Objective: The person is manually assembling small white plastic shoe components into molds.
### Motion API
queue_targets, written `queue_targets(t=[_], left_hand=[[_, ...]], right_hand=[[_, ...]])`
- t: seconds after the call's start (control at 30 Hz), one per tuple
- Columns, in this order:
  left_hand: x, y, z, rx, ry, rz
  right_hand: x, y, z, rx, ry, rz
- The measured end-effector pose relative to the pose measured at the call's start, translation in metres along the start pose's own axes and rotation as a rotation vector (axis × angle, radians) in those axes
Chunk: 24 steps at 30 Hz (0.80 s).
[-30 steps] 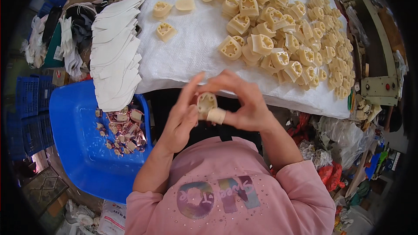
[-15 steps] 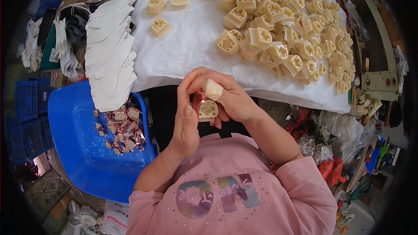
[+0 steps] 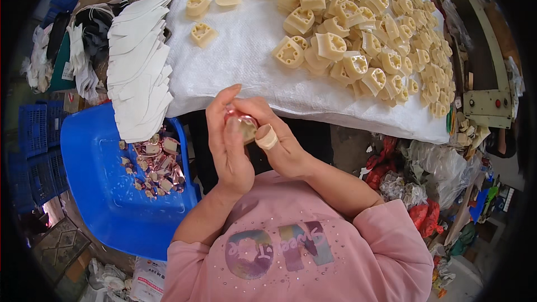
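Observation:
Between my two hands, in front of the table edge, is a shoe heel (image 3: 248,129) with a cream end and a shiny pink surface, partly covered by fingers and slightly blurred. My left hand (image 3: 228,151) presses on it from the left, fingers pointing up along its side. My right hand (image 3: 282,146) grips it from the other side. A cream wrap (image 3: 267,136) covers the right thumb. Cream heels (image 3: 333,46) with holes in their U-shaped faces lie heaped on the white-covered table (image 3: 224,67).
To the left, a blue tub (image 3: 106,207) contains several shiny pink heels (image 3: 162,173). Overlapping white cut pieces (image 3: 137,67) hang over the table's left edge above it. Clear plastic bags (image 3: 447,168) and red bags (image 3: 425,218) lie low at the right.
Both hands have shifted slightly left and closed in on the heel. It has turned, so its cream end shows less. The left fingers have straightened upward.

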<state>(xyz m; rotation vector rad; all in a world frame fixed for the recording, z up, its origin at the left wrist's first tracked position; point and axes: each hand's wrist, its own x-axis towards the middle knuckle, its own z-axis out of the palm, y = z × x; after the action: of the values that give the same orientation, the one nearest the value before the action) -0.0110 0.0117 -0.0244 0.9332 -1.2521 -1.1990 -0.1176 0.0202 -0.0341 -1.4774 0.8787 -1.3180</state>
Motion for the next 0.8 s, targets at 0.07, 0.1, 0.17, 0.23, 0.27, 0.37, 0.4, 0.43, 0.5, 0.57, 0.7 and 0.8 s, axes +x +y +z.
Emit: queue_targets(t=[0.07,0.1,0.17,0.23,0.27,0.37,0.4,0.43,0.5,0.57,0.7,0.8], left_hand=[[0.001,-0.002,0.0,-0.04,0.013,-0.022],[0.0,-0.003,0.001,-0.085,0.021,-0.047],[-0.002,0.002,0.007,-0.141,0.052,-0.043],[-0.006,0.002,0.007,-0.116,-0.001,-0.036],[-0.006,0.003,0.006,-0.097,-0.026,-0.048],[-0.004,-0.009,-0.001,-0.142,-0.14,-0.118],[-0.002,-0.005,-0.001,-0.139,-0.137,-0.117],[0.001,0.002,0.0,-0.387,-0.131,-0.255],[0.004,0.006,-0.002,-0.635,-0.12,-0.39],[0.004,0.005,-0.006,-0.633,-0.156,-0.379],[0.005,0.007,-0.011,-0.447,-0.228,-0.276],[0.013,0.003,-0.015,0.304,-0.301,0.194]], right_hand=[[-0.001,-0.002,-0.001,0.171,0.012,0.084],[-0.002,-0.004,-0.003,0.174,0.007,0.084],[-0.001,-0.006,-0.006,0.072,-0.027,0.045],[0.0,-0.001,-0.005,0.013,-0.009,-0.042],[0.0,0.001,-0.005,-0.048,0.011,-0.129],[0.0,-0.006,-0.007,0.009,0.054,0.063],[0.002,-0.008,-0.009,0.012,0.052,0.062],[0.004,-0.009,-0.011,0.02,0.034,0.134],[0.007,-0.014,-0.017,0.028,0.013,0.206],[0.01,-0.02,-0.022,0.078,-0.085,0.393],[0.014,-0.022,-0.024,0.021,0.053,0.321],[0.021,-0.029,-0.029,-0.746,0.072,-0.037]])
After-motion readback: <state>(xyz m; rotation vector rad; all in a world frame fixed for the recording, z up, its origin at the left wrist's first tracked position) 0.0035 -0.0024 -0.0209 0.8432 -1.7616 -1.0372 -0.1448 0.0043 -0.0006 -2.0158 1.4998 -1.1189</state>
